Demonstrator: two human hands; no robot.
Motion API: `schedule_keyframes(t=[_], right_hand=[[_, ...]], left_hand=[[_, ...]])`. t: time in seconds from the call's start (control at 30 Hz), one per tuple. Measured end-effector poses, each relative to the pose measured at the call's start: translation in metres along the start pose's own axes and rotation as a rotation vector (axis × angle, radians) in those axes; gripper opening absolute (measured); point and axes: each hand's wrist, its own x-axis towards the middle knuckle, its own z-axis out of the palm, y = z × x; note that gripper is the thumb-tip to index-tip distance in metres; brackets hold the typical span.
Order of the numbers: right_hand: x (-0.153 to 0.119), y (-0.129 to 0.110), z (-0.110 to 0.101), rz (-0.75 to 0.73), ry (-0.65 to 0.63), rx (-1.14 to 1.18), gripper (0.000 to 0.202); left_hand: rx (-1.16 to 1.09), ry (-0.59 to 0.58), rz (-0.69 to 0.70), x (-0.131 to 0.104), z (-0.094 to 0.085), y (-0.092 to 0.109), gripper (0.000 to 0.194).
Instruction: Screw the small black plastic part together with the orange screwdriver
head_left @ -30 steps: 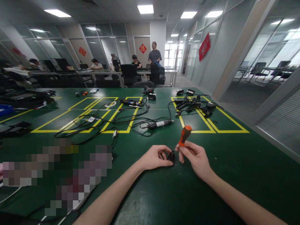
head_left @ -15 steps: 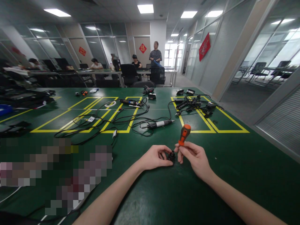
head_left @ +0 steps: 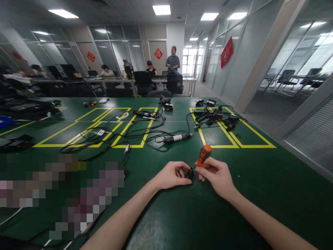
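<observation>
Between the thumb and fingers of my left hand (head_left: 174, 174) is a small black part (head_left: 190, 174) with a short upright tube on top, held at the table surface. My right hand (head_left: 215, 173) is closed around the lower end of an orange and dark grey screwdriver (head_left: 204, 155). Its handle points up and leans slightly right, just to the right of the black part. The screwdriver's shaft and tip are hidden by my fingers or too small to make out.
On the green table (head_left: 161, 215), beyond my hands, lie a grey and black electric screwdriver (head_left: 177, 138), a cable tangle (head_left: 215, 116) and a power drill (head_left: 163, 100). A blurred-out area (head_left: 91, 194) covers the left side. A person (head_left: 172, 62) stands far back.
The screwdriver in my right hand has come down a little and its handle tilts more. My right fingers have closed in around its lower end. My left hand stays in place.
</observation>
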Motion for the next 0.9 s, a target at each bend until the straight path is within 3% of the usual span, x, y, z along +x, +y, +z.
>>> schedule_keyframes(t=[0.2, 0.4, 0.7, 0.9], right_hand=[[-0.0031, 0.0066, -0.0013, -0.079, -0.048, -0.002, 0.014], [-0.0008, -0.0008, 0.0011, -0.148, 0.006, -0.136, 0.008], [-0.0017, 0.0041, 0.0007, -0.054, -0.013, -0.016, 0.015], [-0.0011, 0.0035, -0.001, -0.058, 0.043, -0.091, 0.014]], left_hand=[[0.009, -0.002, 0.007, 0.0001, 0.0002, 0.0007, 0.044], [0.011, -0.005, 0.011, -0.0004, -0.0004, 0.0014, 0.046], [0.017, -0.008, 0.008, 0.0001, -0.0004, 0.0002, 0.046], [0.018, -0.008, 0.007, -0.0003, -0.0003, 0.0013, 0.047]])
